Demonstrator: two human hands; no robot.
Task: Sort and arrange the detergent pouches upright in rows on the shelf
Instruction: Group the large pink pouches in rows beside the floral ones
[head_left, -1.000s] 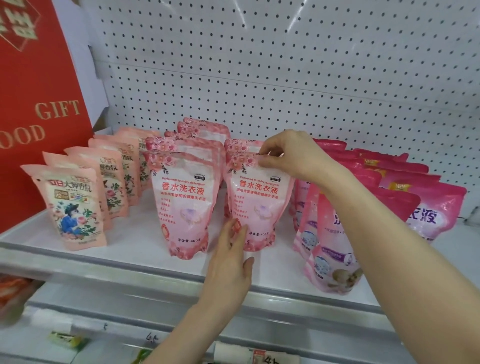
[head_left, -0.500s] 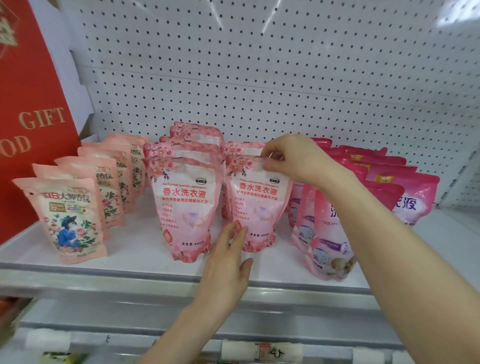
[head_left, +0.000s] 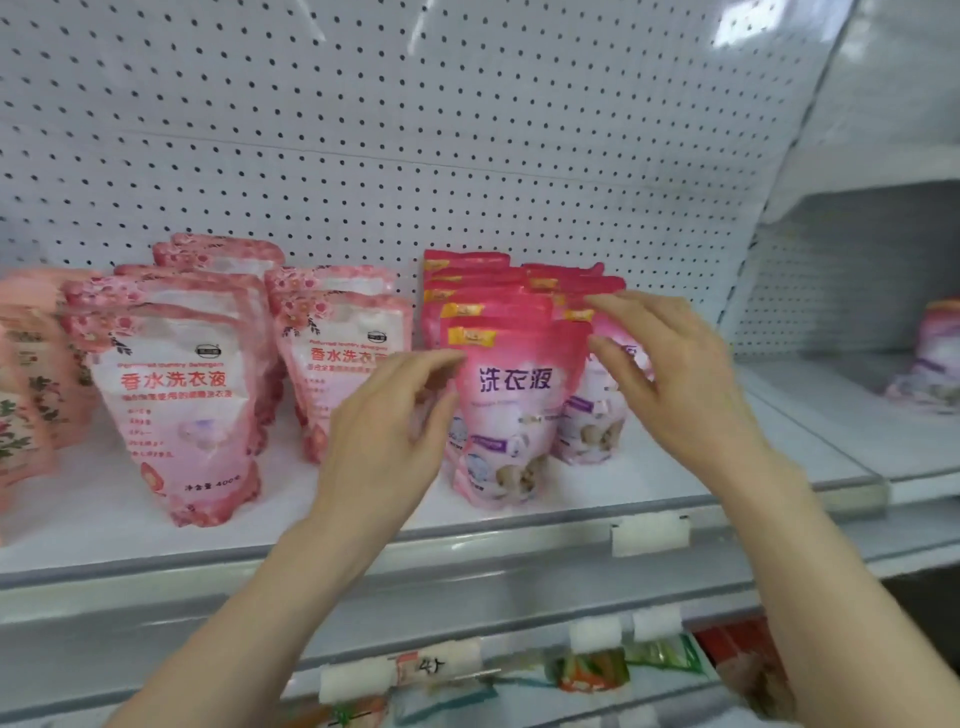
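Two rows of deep pink pouches stand upright on the white shelf (head_left: 649, 483). The front pouch of the left row (head_left: 511, 410) faces me with purple characters. My left hand (head_left: 387, 431) hovers at its left edge with fingers loosely spread, holding nothing. My right hand (head_left: 670, 374) is open in front of the right row's front pouch (head_left: 589, 431), fingers spread near its top. To the left stand two rows of pale floral pink pouches, the nearest (head_left: 182, 410) and its neighbour (head_left: 337, 358), which nobody touches.
Peach pouches (head_left: 31, 395) stand at the far left edge. A pegboard wall (head_left: 415, 156) backs the shelf. Another shelf bay to the right holds one pouch (head_left: 930, 358). Price tag holders (head_left: 649, 535) line the shelf's front rail, with goods on the shelf below.
Both hands left the pale floral pouch and moved right to the deep pink rows. The view swung right, so the red gift sign has gone out of view.
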